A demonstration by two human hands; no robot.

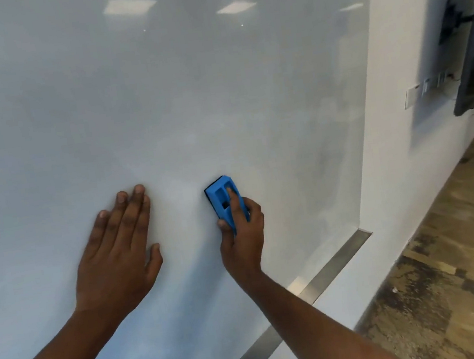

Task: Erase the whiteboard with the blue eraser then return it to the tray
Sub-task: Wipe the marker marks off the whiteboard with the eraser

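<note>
Our right hand fingers clamp the blue plastic block eraser against the glossy whiteboard; left hand fingers lie flat, spread. Risks: a light hold could drop the eraser; left palm may smear; the steel tray sits below our right fingers.

Blue eraser with black pad edge, seen under right-hand fingers. Whiteboard pale grey-white, faint bluish smears noted below the fingers. Tray silver-grey. Wall white. Floor mottled brown wood pattern.
</note>
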